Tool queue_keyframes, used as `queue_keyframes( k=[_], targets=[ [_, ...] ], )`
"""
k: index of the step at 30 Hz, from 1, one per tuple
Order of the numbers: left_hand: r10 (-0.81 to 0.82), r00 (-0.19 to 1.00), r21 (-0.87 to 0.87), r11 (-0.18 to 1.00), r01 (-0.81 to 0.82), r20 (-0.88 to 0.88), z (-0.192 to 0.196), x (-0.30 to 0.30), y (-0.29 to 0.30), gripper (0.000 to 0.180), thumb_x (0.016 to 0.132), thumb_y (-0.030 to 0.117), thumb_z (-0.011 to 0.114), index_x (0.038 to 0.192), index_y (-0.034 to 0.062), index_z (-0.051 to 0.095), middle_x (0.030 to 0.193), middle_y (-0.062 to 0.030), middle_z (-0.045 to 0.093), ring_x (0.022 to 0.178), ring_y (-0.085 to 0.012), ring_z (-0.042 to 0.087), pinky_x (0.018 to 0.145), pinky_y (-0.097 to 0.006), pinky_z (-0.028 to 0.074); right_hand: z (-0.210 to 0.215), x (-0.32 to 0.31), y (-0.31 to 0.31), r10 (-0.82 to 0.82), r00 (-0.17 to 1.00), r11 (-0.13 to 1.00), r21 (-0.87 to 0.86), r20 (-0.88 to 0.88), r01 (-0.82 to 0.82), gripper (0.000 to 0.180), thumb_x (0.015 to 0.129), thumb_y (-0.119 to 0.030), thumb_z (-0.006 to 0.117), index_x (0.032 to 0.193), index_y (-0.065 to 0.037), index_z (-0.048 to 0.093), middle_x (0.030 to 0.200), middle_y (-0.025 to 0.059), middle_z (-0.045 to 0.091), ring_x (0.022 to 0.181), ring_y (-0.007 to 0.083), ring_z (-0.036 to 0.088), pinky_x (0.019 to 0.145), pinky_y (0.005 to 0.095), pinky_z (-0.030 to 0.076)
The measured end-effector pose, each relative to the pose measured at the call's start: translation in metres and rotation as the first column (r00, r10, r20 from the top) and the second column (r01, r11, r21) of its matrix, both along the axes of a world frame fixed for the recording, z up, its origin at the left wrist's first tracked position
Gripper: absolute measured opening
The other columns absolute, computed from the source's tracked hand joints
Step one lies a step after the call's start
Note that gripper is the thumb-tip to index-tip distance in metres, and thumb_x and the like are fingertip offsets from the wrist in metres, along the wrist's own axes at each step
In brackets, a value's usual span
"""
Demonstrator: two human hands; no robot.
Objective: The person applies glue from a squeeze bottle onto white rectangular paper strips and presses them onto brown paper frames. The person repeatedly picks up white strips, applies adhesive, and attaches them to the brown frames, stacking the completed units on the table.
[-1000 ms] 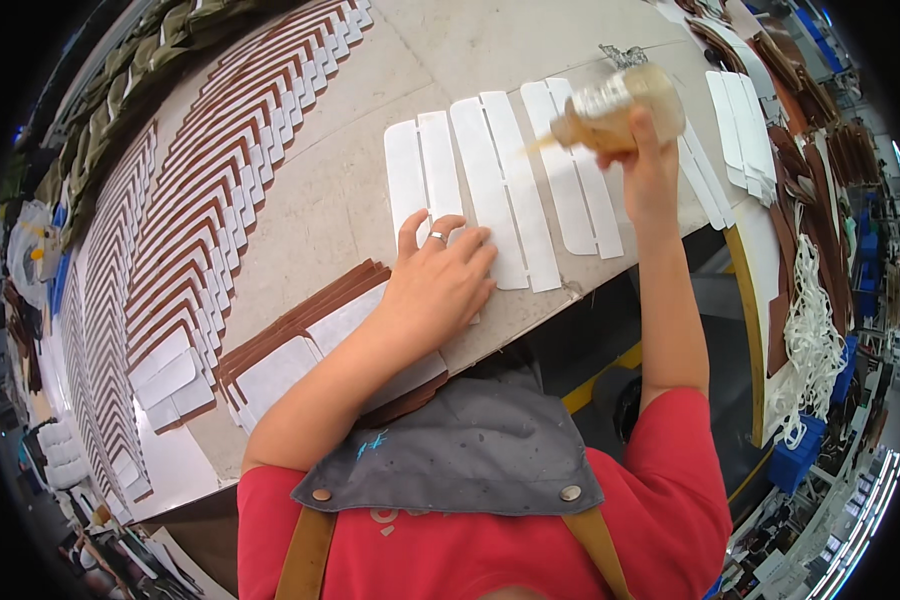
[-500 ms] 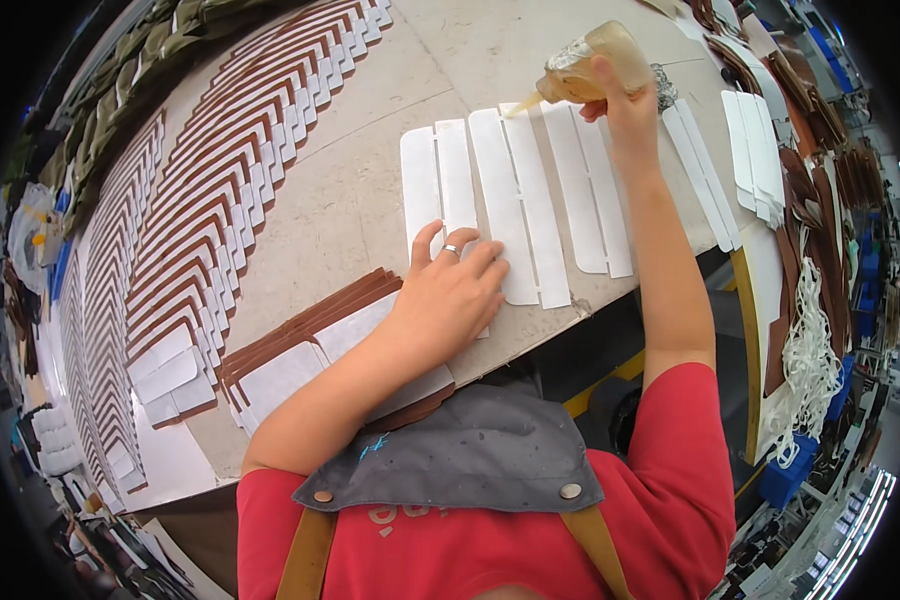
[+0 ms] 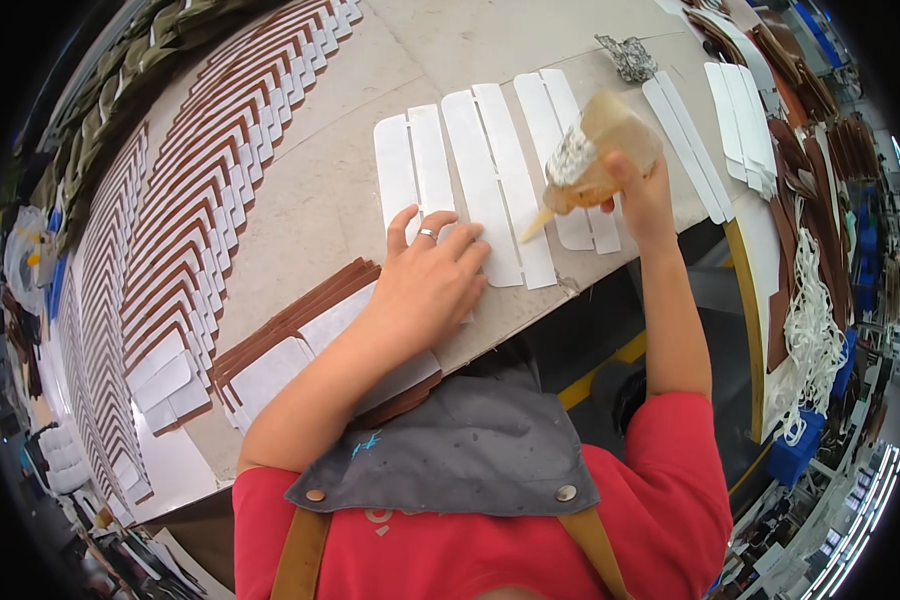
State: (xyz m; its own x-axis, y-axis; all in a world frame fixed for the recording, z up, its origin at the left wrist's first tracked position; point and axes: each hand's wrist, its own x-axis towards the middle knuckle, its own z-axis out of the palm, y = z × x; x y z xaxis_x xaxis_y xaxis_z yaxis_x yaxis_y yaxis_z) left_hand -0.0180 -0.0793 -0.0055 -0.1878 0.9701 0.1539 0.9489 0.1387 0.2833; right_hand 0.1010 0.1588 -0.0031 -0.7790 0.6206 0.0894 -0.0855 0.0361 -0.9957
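Note:
In my right hand (image 3: 645, 205) is a translucent yellowish squeeze bottle (image 3: 618, 130), its middle partly wrapped in silvery foil. The bottle tilts down to the left, its pointed nozzle at the right-hand strip of the middle white slotted piece (image 3: 485, 185), low on it. I cannot tell whether the tip touches. My left hand (image 3: 432, 268), wearing a ring, lies with fingers spread over the lower end of the left white piece (image 3: 394, 165), fingertips near the middle piece. A third white piece (image 3: 545, 105) lies to the right, partly hidden by the bottle.
A stack of brown pieces with white panels (image 3: 270, 372) lies by my left forearm. Long overlapping rows of brown-and-white pieces (image 3: 200, 190) cover the table's left. Crumpled foil (image 3: 630, 58), a narrow white piece (image 3: 685, 145) and stacked white pieces (image 3: 740, 125) are at the right.
My right hand has brought the bottle down toward me, its nozzle going from the middle piece's far end to near its lower end. My left hand stays on the left piece; the whole view has shifted slightly.

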Motion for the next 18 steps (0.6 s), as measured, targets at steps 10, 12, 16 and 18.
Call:
queue_keyframes(
  k=[10, 12, 16, 18],
  targets=[
    [-0.010, 1.000, -0.009, 1.000, 0.010, -0.008, 0.002, -0.001, 0.000, 0.027, 0.078, 0.019, 0.063, 0.103, 0.0102, 0.060, 0.115, -0.0009, 0.056, 0.115, -0.0216, 0.047, 0.104, -0.048, 0.019, 0.027, 0.044, -0.038, 0.197, 0.979, 0.856, 0.495, -0.052, -0.146, 0.084, 0.053, -0.031, 0.091, 0.119, -0.003, 0.047, 0.113, 0.0075, 0.054, 0.099, 0.0184, 0.057, 0.083, 0.0321, 0.047],
    [-0.011, 1.000, -0.005, 1.000, 0.011, -0.001, 0.002, 0.000, 0.000, 0.026, 0.079, 0.019, 0.062, 0.103, 0.0101, 0.060, 0.115, -0.0011, 0.056, 0.116, -0.0217, 0.047, 0.105, -0.048, 0.019, 0.034, 0.047, -0.040, 0.207, 0.978, 0.766, 0.618, 0.023, -0.177, 0.089, 0.048, -0.033, 0.092, 0.118, -0.002, 0.048, 0.112, 0.0077, 0.056, 0.100, 0.0204, 0.058, 0.083, 0.0310, 0.047],
    [-0.009, 1.000, -0.001, 1.000, 0.009, 0.017, 0.003, -0.001, 0.000, 0.026, 0.079, 0.020, 0.062, 0.103, 0.0099, 0.060, 0.115, -0.0014, 0.056, 0.116, -0.0219, 0.046, 0.105, -0.048, 0.018, 0.042, 0.054, -0.031, 0.173, 0.984, 0.783, 0.600, 0.042, -0.163, 0.088, 0.049, -0.032, 0.092, 0.119, -0.003, 0.047, 0.111, 0.0075, 0.056, 0.098, 0.0194, 0.058, 0.084, 0.0315, 0.048],
    [-0.008, 1.000, -0.014, 1.000, 0.008, 0.013, 0.001, 0.000, -0.001, 0.026, 0.079, 0.019, 0.062, 0.103, 0.0100, 0.060, 0.115, -0.0015, 0.056, 0.116, -0.0220, 0.046, 0.104, -0.048, 0.018, 0.040, 0.053, -0.021, 0.146, 0.989, 0.836, 0.539, -0.033, -0.105, 0.087, 0.051, -0.032, 0.091, 0.119, -0.003, 0.045, 0.110, 0.0074, 0.055, 0.096, 0.0198, 0.059, 0.084, 0.0327, 0.048]
  ],
)
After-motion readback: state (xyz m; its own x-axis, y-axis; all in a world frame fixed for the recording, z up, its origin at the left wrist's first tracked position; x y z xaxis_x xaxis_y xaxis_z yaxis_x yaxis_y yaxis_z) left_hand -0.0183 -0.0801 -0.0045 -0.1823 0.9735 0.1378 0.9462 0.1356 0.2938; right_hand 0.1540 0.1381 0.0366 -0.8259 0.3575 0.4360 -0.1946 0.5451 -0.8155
